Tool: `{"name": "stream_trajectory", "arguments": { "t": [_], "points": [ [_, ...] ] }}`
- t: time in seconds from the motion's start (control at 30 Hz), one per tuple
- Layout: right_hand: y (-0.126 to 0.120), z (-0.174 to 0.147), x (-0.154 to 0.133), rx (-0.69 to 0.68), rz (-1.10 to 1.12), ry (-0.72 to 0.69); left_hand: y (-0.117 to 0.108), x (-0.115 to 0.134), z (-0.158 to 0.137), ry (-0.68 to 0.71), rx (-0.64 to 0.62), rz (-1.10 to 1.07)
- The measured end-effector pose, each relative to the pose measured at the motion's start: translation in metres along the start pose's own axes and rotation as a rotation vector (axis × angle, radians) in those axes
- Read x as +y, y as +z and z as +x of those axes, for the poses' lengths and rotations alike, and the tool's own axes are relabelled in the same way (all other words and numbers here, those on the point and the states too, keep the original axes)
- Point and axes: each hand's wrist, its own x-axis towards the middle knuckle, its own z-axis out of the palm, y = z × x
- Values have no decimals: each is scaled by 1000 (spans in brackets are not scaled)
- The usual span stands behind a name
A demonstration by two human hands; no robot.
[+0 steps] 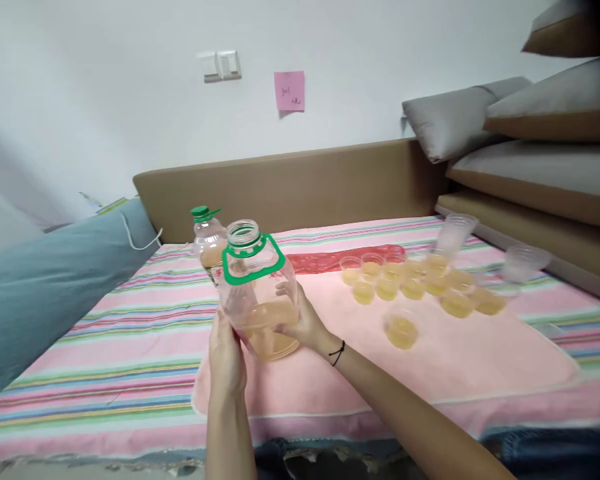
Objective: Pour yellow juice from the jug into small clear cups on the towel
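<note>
Between my two hands is a large clear plastic jug (265, 317) with a green carrying handle and no cap on its mouth. Yellowish liquid fills its lower part, and the jug leans slightly. My left hand (226, 347) wraps its left side; my right hand (305, 320), with a dark cord at the wrist, grips the right side. Just behind it stands a second bottle (209, 243) with a green cap, also holding yellow liquid. To the right, one clear cup of yellow liquid (401, 331) stands apart from several similar filled cups (414, 287).
A pink mat (350, 380) lies on a striped cloth (145, 347). Stacked clear cups (455, 233) and another stack (525, 263) stand at the right. Grey and brown cushions (545, 160) rise behind them. A blue-grey bolster (70, 280) lies at the left.
</note>
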Motion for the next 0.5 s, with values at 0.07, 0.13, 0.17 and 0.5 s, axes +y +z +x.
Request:
{"name": "stream_trajectory", "arguments": {
  "t": [0.07,0.13,0.17,0.5],
  "points": [
    [6,7,16,-8,26,-39,-1,2,6,10,-32,-40],
    [12,13,29,4,29,-54,-1,3,13,39,-47,-53],
    [14,17,34,10,26,-51,-1,3,17,44,-48,-56],
    [36,24,61,112,39,111,-2,-29,40,-151,6,-183]
  ]
}}
